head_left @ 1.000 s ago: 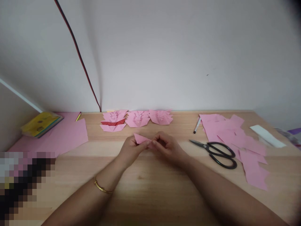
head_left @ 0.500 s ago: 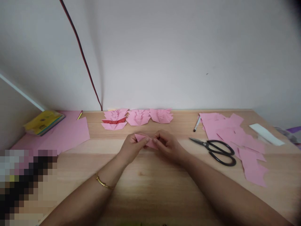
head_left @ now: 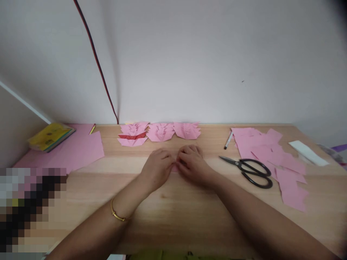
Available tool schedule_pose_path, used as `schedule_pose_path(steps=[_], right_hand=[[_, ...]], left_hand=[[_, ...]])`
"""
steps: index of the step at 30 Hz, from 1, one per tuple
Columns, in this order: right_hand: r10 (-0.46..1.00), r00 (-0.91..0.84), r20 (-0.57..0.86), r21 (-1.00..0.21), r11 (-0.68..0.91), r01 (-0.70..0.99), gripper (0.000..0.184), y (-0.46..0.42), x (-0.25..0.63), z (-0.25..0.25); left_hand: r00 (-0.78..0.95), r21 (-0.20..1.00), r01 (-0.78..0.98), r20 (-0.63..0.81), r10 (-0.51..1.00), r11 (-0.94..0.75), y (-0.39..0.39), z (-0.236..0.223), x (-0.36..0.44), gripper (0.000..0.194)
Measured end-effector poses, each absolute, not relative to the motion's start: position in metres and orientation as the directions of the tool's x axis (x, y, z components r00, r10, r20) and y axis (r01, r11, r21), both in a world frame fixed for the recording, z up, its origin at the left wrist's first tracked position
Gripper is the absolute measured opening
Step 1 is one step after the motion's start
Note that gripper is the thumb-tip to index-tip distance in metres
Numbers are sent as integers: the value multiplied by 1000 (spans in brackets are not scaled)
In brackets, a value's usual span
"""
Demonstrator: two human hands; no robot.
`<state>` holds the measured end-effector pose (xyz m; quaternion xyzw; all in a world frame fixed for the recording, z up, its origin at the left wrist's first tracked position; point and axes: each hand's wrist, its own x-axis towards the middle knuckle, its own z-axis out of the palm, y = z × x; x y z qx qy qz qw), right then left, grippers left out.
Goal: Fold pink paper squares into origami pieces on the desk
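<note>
The left hand (head_left: 158, 168) and right hand (head_left: 193, 164) curl close together, backs facing up.

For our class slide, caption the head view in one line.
Left hand and right hand close together at a pink paper piece, black-handled scissors lying to their right.

Wood tbl (head_left: 165, 220): lg pink sheet (head_left: 84, 150) at L, folded pink pcs (head_left: 161, 133) along back, pen (head_left: 228, 140), scissors (head_left: 236, 163), pink scraps (head_left: 292, 195) & white strip (head_left: 308, 153) at R.

Paper (head_left: 176, 168) between the fingers (head_left: 185, 159), folded pieces (head_left: 161, 133) behind, book (head_left: 51, 136) on sheet (head_left: 88, 148) at left, scissors (head_left: 238, 163) and scraps (head_left: 291, 191) at right.
</note>
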<state>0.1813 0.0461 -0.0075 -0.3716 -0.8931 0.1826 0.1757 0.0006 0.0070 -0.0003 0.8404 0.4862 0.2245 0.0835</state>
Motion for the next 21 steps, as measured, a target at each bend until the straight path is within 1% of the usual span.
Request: schedule_pose_path(steps=[2, 5, 8, 12, 15, 18, 21], right_hand=[[738, -653, 169, -447, 648, 617, 10, 46, 180, -9], [770, -616, 167, -456, 614, 644, 4, 45, 180, -9], [783, -599, 165, -491, 592, 639, 6, 46, 182, -8], [737, -657, 157, -526, 626, 576, 11, 49, 187, -6], [711, -684, 162, -517, 652, 555, 13, 52, 193, -6], [675, -719, 165, -485, 690, 537, 16, 55, 198, -6], [657, -743, 127, -486, 694, 531, 15, 57, 203, -3]], left_hand=[[483, 286, 802, 206, 851, -524, 6, -4, 4, 21], [495, 236, 824, 146, 857, -516, 6, -6, 6, 22], [501, 215, 832, 104, 859, -511, 4, -1, 6, 22], [558, 192, 808, 49, 828, -556, 1, 7, 7, 22], [594, 168, 793, 2, 804, -586, -3, 10, 9, 26], [590, 154, 802, -61, 805, -577, -9, 14, 9, 28], [590, 164, 804, -101, 801, -571, -14, 22, 9, 35]])
